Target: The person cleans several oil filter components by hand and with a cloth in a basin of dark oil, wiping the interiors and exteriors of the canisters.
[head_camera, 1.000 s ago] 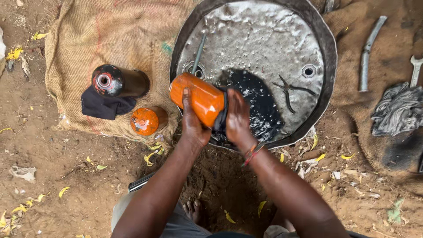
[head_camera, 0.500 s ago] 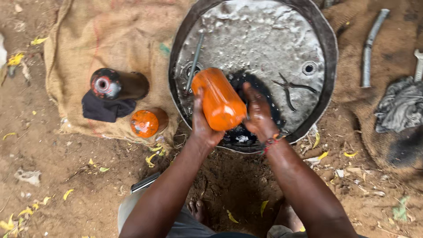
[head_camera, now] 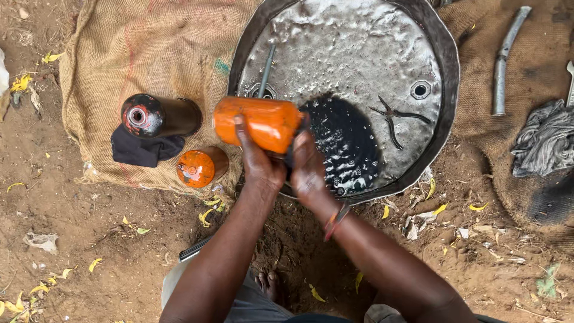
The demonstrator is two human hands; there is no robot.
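Note:
An orange cylindrical filter canister (head_camera: 258, 122) lies on its side, held over the rim of a round metal pan (head_camera: 445, 66). My left hand (head_camera: 257, 160) grips the canister's body from below. My right hand (head_camera: 308, 164) closes around its right end, above a pool of black oil (head_camera: 350, 143) in the pan. A second orange canister (head_camera: 200, 167) stands on the burlap sack (head_camera: 119, 60) just left of my hands. A black canister (head_camera: 158, 116) lies beside it on a dark cloth (head_camera: 140, 152).
Pliers (head_camera: 397, 116) and a thin metal rod (head_camera: 266, 69) lie in the pan. A metal pipe (head_camera: 505, 60) and a grey rag (head_camera: 547, 143) lie on the ground at the right. Bare earth with yellow leaves surrounds everything.
The canister swung from tilted to upright over the oil, and now lies sideways pointing left. Both hands stayed on it and shifted left with it.

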